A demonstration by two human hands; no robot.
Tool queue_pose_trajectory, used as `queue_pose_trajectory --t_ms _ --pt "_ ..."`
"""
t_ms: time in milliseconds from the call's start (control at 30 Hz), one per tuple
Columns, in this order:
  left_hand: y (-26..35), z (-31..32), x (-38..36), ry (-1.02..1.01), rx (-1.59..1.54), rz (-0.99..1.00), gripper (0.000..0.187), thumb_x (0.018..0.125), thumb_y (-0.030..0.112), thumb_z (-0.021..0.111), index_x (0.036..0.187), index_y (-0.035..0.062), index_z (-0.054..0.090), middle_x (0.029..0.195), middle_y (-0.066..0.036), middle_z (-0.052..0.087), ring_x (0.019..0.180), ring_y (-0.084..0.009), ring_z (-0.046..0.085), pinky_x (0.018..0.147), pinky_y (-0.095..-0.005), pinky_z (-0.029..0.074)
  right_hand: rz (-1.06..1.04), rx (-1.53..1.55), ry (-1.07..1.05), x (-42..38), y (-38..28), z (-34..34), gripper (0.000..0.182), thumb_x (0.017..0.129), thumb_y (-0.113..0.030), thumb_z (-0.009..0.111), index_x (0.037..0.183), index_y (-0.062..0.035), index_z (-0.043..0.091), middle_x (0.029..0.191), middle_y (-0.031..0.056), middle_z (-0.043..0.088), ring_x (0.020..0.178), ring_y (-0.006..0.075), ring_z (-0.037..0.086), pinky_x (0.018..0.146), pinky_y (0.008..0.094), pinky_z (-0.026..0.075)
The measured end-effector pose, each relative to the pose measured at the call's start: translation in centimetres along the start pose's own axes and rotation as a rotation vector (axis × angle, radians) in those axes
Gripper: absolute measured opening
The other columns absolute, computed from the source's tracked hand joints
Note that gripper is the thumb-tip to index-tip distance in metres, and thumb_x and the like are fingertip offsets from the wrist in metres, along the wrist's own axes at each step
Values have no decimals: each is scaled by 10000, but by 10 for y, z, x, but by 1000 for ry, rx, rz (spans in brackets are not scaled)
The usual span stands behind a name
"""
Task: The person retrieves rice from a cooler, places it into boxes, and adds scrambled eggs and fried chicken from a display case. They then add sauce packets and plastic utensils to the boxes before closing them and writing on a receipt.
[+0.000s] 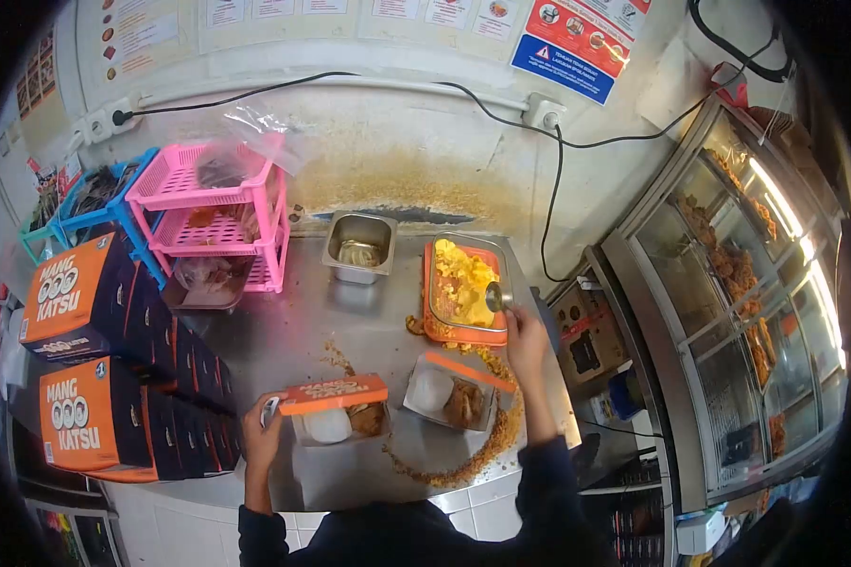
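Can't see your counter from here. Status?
Right hand holding round metal ladle at yellow chunky food; left hand on orange-lidded cardboard box; brown crumbs litter metal counter.

The bench [293,326] is smooth, dully reflective metal, rough where crumbs [444,475] lie. The serving spoon [498,297] and deep pan [356,275] are shiny metal. Both open meal boxes [336,390] look like smooth printed card. The tiered rack [203,199] is pink perforated plastic; the display cabinet [719,416] has glossy clear panes in metal framing. The sleeves [547,482] are matt, dark cloth.
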State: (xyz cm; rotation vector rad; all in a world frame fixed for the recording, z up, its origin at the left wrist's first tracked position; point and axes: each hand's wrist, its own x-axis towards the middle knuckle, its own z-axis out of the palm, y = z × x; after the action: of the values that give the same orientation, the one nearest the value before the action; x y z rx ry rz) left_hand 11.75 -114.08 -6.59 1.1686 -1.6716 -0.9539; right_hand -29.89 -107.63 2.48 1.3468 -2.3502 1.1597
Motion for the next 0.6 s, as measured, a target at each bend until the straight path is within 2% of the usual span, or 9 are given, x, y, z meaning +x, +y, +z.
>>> queue_pose_trajectory --t_ms 67,167,267,300,400,433,467,533,600 --pt "10 -1 -6 -15 0 -74 227 755 19 530 964 31 618 870 -122 654 856 -161 617 763 -289 445 -147 -526 -246 39 43 48 141 799 -73 527 827 18 631 669 150 616 587 317 617 592 404 496" --pt "16 -1 -6 -25 -18 -130 218 759 31 548 966 27 617 893 -121 656 875 -172 619 786 -294 442 -331 -644 -380 38 87 121 120 758 -55 530 771 -12 641 666 141 614 627 302 632 599 424 504" --pt "11 2 -12 -3 -31 -71 216 768 63 580 978 28 615 920 -121 658 900 -192 621 808 -300 440 -572 -651 -447 16 71 127 129 771 -70 532 753 -36 654 686 151 620 688 306 640 607 415 510" --pt "14 2 -10 -10 -17 -74 222 768 69 588 984 28 614 930 -123 658 911 -202 622 815 -303 438 -403 -661 -564 21 81 137 131 769 -73 539 722 -38 657 703 165 622 717 306 637 617 402 512" --pt "19 0 -7 -9 -5 -87 232 770 79 601 996 30 613 940 -126 658 923 -218 622 828 -307 436 -328 -610 -603 42 89 128 110 733 -77 557 679 -18 633 695 186 624 697 283 640 628 380 508" --pt "20 2 -8 -11 -6 -101 236 772 83 605 1002 31 613 939 -126 659 924 -225 623 833 -309 436 -184 -602 -656 53 88 127 154 753 -147 581 745 -21 669 731 180 638 689 296 635 633 382 500" --pt "21 3 -9 -9 -12 -101 236 772 83 605 1002 31 613 939 -126 659 924 -225 623 833 -309 436 -187 -607 -654 56 88 123 154 753 -147 581 745 -21 669 731 180 638 689 296 635 633 382 500" --pt "26 3 -9 -12 -17 -82 320 699 -38 516 1001 16 606 986 -99 641 951 -166 589 854 -287 424 -27 -163 -789 65 96 116 213 774 -218 608 856 -40 692 771 163 654 682 289 631 622 376 488" --pt "36 0 -10 36 21 -23 357 678 -40 502 1016 18 602 1011 -120 630 984 -205 582 873 -302 412 -16 -51 -782 60 114 130 250 789 -256 634 934 -58 687 762 122 662 646 238 615 601 348 470"
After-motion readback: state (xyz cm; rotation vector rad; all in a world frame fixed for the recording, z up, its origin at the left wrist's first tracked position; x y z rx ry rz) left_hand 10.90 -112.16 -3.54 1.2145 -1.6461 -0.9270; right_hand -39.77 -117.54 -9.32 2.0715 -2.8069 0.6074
